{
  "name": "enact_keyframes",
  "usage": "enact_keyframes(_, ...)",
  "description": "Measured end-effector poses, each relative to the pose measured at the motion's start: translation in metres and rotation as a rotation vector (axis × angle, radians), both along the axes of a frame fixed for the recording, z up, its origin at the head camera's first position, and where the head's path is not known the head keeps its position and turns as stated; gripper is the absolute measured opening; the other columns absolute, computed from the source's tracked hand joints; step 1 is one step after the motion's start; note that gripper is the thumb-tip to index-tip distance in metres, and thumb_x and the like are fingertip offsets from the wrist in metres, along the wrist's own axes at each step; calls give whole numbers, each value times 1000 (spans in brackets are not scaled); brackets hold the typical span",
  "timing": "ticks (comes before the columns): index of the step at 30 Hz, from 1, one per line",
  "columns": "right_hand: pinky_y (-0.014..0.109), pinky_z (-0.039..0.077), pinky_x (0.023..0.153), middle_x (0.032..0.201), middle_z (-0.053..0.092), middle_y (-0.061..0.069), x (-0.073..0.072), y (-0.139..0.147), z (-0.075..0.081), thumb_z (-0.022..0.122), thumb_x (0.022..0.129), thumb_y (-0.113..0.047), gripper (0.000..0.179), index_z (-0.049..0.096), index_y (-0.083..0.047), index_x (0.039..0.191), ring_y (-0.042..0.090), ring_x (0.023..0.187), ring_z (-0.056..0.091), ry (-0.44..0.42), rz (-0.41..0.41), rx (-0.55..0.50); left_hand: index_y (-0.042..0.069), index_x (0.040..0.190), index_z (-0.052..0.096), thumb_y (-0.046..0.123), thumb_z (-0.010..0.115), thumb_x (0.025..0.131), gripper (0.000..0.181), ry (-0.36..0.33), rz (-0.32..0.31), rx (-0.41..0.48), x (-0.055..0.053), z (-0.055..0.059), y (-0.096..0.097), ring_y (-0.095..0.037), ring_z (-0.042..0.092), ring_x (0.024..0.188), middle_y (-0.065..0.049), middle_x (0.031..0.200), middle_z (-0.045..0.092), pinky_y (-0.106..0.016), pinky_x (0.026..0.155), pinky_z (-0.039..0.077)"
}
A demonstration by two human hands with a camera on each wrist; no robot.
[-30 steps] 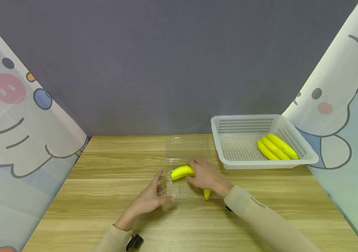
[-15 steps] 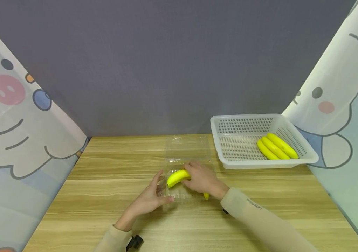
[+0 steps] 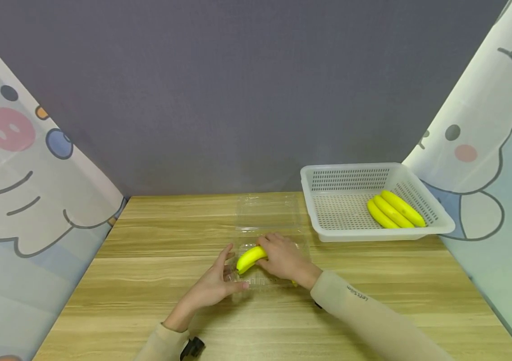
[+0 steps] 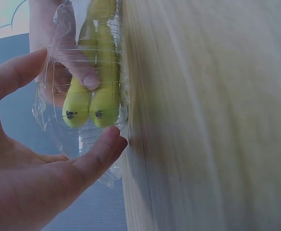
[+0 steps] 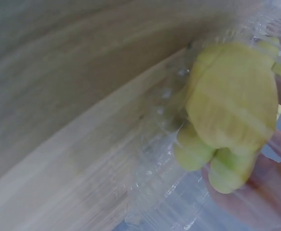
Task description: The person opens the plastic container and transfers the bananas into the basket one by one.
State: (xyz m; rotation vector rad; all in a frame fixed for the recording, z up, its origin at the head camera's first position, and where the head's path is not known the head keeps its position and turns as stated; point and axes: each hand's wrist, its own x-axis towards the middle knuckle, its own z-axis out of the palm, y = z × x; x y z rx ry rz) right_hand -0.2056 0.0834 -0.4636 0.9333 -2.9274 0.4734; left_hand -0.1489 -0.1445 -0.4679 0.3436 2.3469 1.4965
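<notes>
A clear plastic clamshell container (image 3: 268, 210) lies opened out on the wooden table, its lid flap toward the back. My left hand (image 3: 213, 286) holds its left end, thumb at the front corner and fingers along the side. My right hand (image 3: 283, 258) grips a yellow banana (image 3: 250, 259) inside the container, tilted with its tip toward the left hand. In the left wrist view, that banana (image 4: 76, 103) lies beside a second banana (image 4: 104, 103), seen through the ribbed plastic. The right wrist view shows several yellow banana ends (image 5: 232, 96) behind clear plastic.
A white perforated basket (image 3: 387, 232) stands at the back right of the table (image 3: 148, 281), with three bananas (image 3: 393, 213) in its right part. A grey panel (image 3: 215, 100) rises behind the table. Cartoon-printed cloths (image 3: 26, 200) flank both sides.
My right hand has moved the gripped banana left and toward me, its tip now tilted down near the container's left end. My left hand has stayed in place.
</notes>
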Motion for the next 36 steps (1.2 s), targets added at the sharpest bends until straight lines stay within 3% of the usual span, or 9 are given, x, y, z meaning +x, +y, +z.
enact_keyframes(9, 42, 54, 84, 111, 65, 4, -1, 1, -1, 77, 92, -32, 38, 65, -15, 123, 20, 98, 58, 32, 17, -12, 11, 164, 1, 27, 81, 88, 111, 9, -4, 11, 0, 1, 0, -53, 40, 138, -29, 163, 20, -62, 107, 43)
enact_keyframes(20, 44, 52, 88, 114, 63, 4, -1, -2, 1, 76, 91, -40, 47, 64, -15, 128, 20, 101, 56, -30, -9, 7, 11, 164, 0, 27, 80, 89, 111, -3, 1, 11, 1, 2, 0, -52, 39, 139, -28, 164, 17, -60, 108, 42)
enact_keyframes(36, 37, 50, 84, 104, 59, -2, -6, -4, -4, 75, 90, -42, 41, 66, -18, 121, 15, 94, 51, -55, -1, 21, 12, 164, 2, 29, 81, 89, 111, -5, 7, -1, 1, 3, 0, -51, 40, 138, -27, 164, 18, -61, 107, 43)
